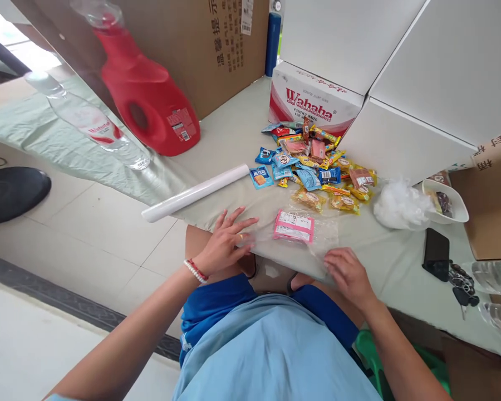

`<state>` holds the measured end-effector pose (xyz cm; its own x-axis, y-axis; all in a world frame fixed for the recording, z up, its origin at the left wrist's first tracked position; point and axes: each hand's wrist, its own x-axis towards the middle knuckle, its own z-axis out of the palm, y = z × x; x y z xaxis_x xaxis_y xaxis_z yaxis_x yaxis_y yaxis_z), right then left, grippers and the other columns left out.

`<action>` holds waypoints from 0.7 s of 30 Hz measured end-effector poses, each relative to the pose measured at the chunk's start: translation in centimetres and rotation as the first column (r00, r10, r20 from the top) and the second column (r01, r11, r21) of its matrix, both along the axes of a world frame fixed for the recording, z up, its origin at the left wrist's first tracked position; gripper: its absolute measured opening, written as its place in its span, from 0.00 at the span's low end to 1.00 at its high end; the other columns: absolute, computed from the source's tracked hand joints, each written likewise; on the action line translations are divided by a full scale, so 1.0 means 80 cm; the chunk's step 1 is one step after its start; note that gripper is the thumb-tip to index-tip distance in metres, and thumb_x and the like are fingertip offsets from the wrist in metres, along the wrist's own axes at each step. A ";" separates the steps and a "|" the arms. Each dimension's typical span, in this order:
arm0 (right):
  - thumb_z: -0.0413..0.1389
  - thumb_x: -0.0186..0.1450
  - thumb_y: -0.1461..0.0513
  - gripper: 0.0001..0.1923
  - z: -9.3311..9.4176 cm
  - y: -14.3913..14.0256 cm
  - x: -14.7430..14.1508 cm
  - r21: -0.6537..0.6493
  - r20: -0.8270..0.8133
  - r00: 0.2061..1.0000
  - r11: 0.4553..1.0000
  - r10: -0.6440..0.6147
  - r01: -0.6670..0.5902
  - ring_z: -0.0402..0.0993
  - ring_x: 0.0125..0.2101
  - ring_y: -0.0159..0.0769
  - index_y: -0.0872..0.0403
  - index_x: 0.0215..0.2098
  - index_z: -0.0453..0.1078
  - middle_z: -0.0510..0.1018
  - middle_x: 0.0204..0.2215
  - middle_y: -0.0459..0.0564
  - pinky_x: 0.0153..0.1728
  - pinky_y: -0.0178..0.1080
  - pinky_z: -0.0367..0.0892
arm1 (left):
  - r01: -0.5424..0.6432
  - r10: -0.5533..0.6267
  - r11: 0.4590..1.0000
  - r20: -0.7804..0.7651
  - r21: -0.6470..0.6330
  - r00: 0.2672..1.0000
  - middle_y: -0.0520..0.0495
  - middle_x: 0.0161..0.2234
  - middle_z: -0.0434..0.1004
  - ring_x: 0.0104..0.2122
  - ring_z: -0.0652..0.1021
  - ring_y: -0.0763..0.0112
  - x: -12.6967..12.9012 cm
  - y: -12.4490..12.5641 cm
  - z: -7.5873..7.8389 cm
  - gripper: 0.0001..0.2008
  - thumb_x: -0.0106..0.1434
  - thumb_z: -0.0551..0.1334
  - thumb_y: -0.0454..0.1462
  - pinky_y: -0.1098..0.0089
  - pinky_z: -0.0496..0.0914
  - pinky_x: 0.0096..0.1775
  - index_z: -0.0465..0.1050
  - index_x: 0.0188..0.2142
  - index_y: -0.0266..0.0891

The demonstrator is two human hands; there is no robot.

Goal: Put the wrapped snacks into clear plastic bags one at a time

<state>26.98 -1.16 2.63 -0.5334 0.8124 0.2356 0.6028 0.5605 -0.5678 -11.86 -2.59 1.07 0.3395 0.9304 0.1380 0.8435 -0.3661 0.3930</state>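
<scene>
A small pink packet with a white printed label (294, 225) lies near the table's front edge. Clear plastic film (328, 231) spreads under or around it; which of the two I cannot tell. My left hand (227, 242), with a bracelet and a ring, is to the left of the packet. Its fingers are spread at the film's left end. On the other side, my right hand (346, 273) has its fingers bent together at the film's right corner, pinching it. Behind the packet is a pile of wrapped snacks (311, 159). A white roll (196, 192) lies to the left.
At the left stand a red jug (150, 100) and a clear bottle (96, 125). A Wahaba-style water carton (313, 100) and white boxes (413, 133) line the back. To the right are a bunched white plastic bag (403, 205), a bowl (459, 209), a phone (436, 253) and keys (463, 284).
</scene>
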 end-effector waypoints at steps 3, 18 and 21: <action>0.53 0.73 0.54 0.12 0.009 0.048 -0.008 -0.113 -0.118 0.984 0.986 -0.137 0.124 0.75 0.39 0.40 0.50 0.42 0.76 0.79 0.38 0.52 0.42 0.43 0.72 | -0.103 0.103 0.995 0.047 -0.002 0.994 0.49 0.59 0.78 0.72 0.58 0.52 0.008 0.035 0.002 0.18 0.72 0.53 0.44 0.37 0.44 0.70 0.84 0.42 0.50; 0.49 0.74 0.60 0.14 0.029 0.091 -0.059 0.190 0.024 0.996 0.979 -0.084 0.078 0.74 0.45 0.44 0.51 0.48 0.75 0.79 0.44 0.55 0.49 0.46 0.70 | -0.438 0.456 0.890 0.299 -0.129 0.839 0.44 0.50 0.83 0.60 0.75 0.57 0.011 0.056 -0.009 0.26 0.75 0.45 0.51 0.55 0.69 0.61 0.78 0.40 0.43; 0.50 0.74 0.62 0.15 0.025 0.084 -0.098 0.161 0.112 0.968 0.958 0.223 -0.239 0.72 0.52 0.46 0.51 0.53 0.76 0.79 0.51 0.56 0.56 0.49 0.69 | -0.571 0.583 0.808 0.331 -0.146 0.742 0.43 0.45 0.83 0.50 0.80 0.57 0.022 0.078 0.004 0.22 0.73 0.48 0.50 0.57 0.73 0.54 0.77 0.40 0.43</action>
<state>19.13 5.58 4.67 -0.7278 0.6158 0.3019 0.4900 0.7749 -0.3993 -10.12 3.67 1.37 -0.3278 0.9389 0.1050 0.6958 0.1648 0.6991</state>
